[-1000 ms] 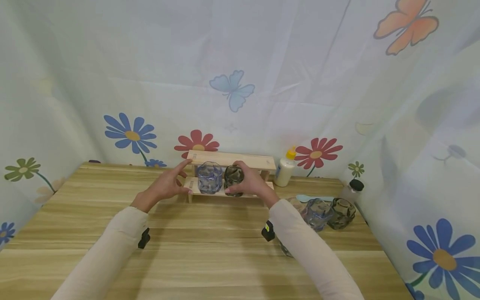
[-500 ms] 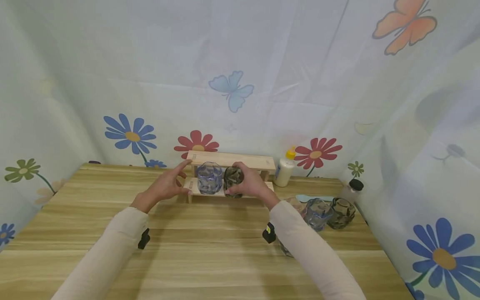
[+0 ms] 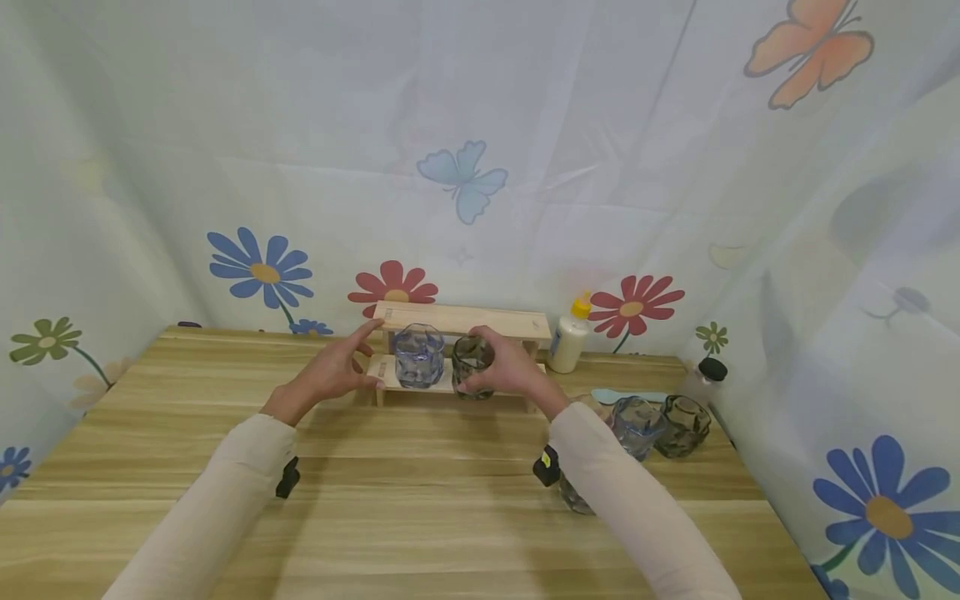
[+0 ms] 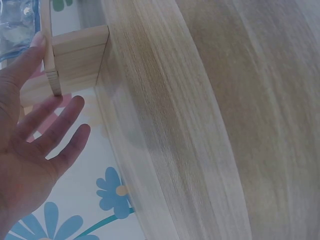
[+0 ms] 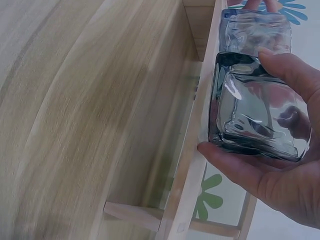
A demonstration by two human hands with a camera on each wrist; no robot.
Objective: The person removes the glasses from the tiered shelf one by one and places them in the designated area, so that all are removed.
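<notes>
My right hand (image 3: 510,362) holds a smoky grey glass (image 3: 471,377) by its sides at the front of the lower board of a small two-tier wooden shelf (image 3: 465,317). In the right wrist view, thumb and fingers lie on opposite sides of this thick, wavy-walled glass (image 5: 250,110). Left of it, a bluish clear glass (image 3: 419,358) stands on the lower board. My left hand (image 3: 330,367) is at the shelf's left end, its fingers spread and fairly straight. In the left wrist view, the thumb and fingertips are right at the end of the board (image 4: 51,75).
A white bottle (image 3: 568,343) with a yellow cap stands right of the shelf. Further right are a blue glass (image 3: 636,425), another grey glass (image 3: 684,427), a light blue spoon (image 3: 622,397) and a black-lidded jar (image 3: 705,382). Another glass (image 3: 576,493) is partly behind the right forearm.
My right hand has shifted slightly right and toward me with the grey glass, widening the gap to the bluish glass. The left hand has stayed in place.
</notes>
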